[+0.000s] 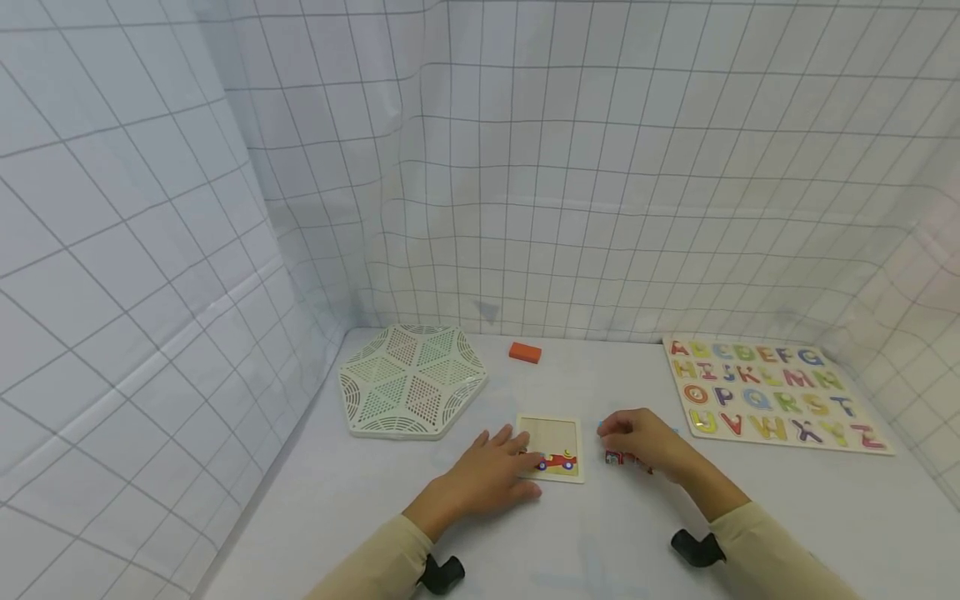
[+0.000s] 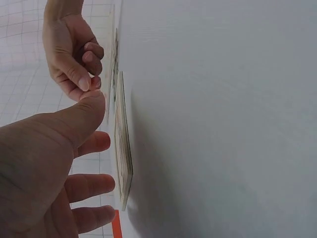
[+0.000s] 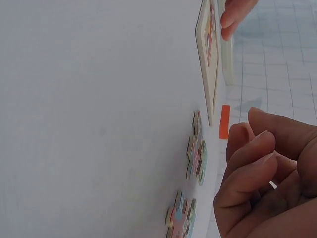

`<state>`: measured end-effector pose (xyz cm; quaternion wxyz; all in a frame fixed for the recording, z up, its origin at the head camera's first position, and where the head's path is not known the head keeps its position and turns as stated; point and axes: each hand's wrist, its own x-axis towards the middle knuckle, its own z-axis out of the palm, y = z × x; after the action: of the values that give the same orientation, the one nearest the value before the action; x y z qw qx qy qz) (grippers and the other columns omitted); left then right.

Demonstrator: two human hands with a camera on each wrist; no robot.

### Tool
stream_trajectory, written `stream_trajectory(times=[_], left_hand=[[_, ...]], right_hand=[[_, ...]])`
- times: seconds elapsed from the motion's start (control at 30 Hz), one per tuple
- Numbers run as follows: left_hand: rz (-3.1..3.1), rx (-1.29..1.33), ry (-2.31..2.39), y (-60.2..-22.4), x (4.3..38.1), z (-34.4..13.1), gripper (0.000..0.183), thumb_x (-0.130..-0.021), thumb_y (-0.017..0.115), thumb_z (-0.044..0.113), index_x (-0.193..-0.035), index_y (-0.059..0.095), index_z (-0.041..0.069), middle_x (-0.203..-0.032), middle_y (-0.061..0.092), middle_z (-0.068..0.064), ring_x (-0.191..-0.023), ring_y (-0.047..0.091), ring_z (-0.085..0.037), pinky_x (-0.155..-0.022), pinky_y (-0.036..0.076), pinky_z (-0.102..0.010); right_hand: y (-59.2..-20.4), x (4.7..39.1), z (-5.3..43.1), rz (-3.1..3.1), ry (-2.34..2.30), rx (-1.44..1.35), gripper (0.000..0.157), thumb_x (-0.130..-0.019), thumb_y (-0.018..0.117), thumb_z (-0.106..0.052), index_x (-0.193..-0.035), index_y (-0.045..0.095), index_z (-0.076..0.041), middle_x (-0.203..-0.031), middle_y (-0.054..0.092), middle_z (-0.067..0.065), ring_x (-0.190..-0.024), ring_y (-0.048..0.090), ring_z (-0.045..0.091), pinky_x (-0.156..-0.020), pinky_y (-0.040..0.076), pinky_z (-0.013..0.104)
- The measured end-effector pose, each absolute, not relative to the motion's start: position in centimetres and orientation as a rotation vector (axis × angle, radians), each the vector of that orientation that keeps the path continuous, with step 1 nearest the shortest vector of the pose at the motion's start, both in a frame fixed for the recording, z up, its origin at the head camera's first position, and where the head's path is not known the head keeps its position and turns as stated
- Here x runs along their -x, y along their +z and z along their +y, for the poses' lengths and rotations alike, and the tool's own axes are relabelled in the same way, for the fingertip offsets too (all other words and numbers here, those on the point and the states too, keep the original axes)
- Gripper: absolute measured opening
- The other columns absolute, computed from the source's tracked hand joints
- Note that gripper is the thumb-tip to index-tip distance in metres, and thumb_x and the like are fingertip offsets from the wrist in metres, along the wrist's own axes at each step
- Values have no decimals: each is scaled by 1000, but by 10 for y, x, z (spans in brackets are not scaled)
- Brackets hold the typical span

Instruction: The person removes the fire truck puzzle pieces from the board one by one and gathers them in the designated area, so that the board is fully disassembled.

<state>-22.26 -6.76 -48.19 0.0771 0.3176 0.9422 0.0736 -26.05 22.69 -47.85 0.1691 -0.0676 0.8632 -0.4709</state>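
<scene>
**White tabletop, two hands and a small car puzzle**

White and smooth, the broad table (image 1: 750, 517) fills the scene, walled on its far and left sides by white cloth with a grey grid (image 1: 525, 167). At the right of the table lies the large rectangular wooden alphabet board (image 1: 776, 394), its coloured letters set in rows. At the back left sits the white hexagonal perforated pegboard (image 1: 411, 381), well apart from the alphabet board. Near the middle, close to the person, lies the small square wooden puzzle tray (image 1: 553, 447); a strip of picture with a red car shows along its near edge, the rest of its bed being bare wood.

The person's left hand (image 1: 487, 475) lies flat on the table with fingers straight and relaxed, its fingertips touching the tray's left edge; it grips nothing. The right hand (image 1: 637, 437), just to the right of the tray, hovers with fingers curled over loose colourful jigsaw pieces (image 3: 196, 153) that lie on the table beside the tray. Whether those fingers pinch a piece cannot be told, since the fingertips hide it in every view.

Smallest of all, an orange rectangular block (image 1: 525, 352) rests alone at the back of the table, between the pegboard and the alphabet board.
</scene>
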Motion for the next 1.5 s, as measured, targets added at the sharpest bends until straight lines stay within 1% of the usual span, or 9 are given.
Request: stream_trajectory(times=[0.13, 0.23, 0.47, 0.67, 0.9, 1.13, 1.27, 1.5], left_hand=[[2860, -901, 223, -484, 228, -60, 52, -99, 60, 55, -145, 57, 33, -158, 46, -5, -150, 35, -35, -117, 31, -61], [2901, -847, 238, -485, 234, -54, 49, -99, 61, 52, -144, 58, 32, -158, 46, -8, -149, 35, -38, -115, 33, -62], [2930, -784, 262, -490, 245, -43, 49, -100, 61, 47, -145, 58, 27, -159, 44, -13, -149, 35, -40, -116, 31, -63], [2932, -784, 255, -491, 250, -35, 49, -101, 59, 47, -145, 58, 24, -158, 44, -15, -148, 36, -42, -115, 32, -64], [2934, -790, 217, -493, 253, -32, 49, -101, 58, 50, -144, 59, 26, -157, 46, -15, -147, 38, -42, -113, 34, -63], [2921, -783, 218, -493, 253, -31, 51, -102, 55, 52, -146, 57, 27, -158, 44, -14, -148, 35, -42, -115, 30, -66], [2910, -758, 239, -490, 252, -30, 51, -101, 57, 51, -147, 57, 28, -159, 43, -13, -149, 34, -42, -115, 29, -67], [2894, -708, 267, -489, 250, -30, 51, -101, 58, 48, -147, 56, 27, -161, 40, -13, -151, 30, -42, -116, 25, -68]], right_hand=[[-482, 262, 214, 2339, -1411, 241, 21, -95, 70, -15, -112, 71, -4, -79, 58, 5, -63, 50, 17, -51, 38, 25], [-487, 262, 206, 2296, -1433, 297, 23, -94, 69, -14, -114, 70, -3, -77, 56, 3, -60, 47, 16, -51, 37, 24], [-489, 257, 192, 2266, -1413, 359, 32, -91, 71, -14, -121, 68, -3, -78, 59, 2, -54, 44, 14, -48, 35, 24], [-489, 254, 188, 2303, -1374, 398, 29, -93, 70, -13, -120, 69, -1, -78, 59, 2, -51, 42, 12, -47, 34, 23], [-491, 254, 188, 2318, -1346, 446, 27, -93, 71, -12, -117, 69, -1, -75, 57, 2, -49, 41, 11, -45, 34, 23], [-489, 254, 187, 2345, -1345, 425, 20, -92, 70, -10, -111, 69, -4, -77, 55, 3, -55, 43, 13, -47, 35, 24], [-488, 254, 185, 2353, -1366, 398, 16, -91, 69, -8, -107, 67, -5, -81, 55, 4, -59, 46, 14, -50, 38, 24], [-487, 254, 184, 2320, -1426, 362, 13, -95, 65, -7, -107, 66, -4, -85, 59, 6, -60, 53, 13, -50, 41, 23]])
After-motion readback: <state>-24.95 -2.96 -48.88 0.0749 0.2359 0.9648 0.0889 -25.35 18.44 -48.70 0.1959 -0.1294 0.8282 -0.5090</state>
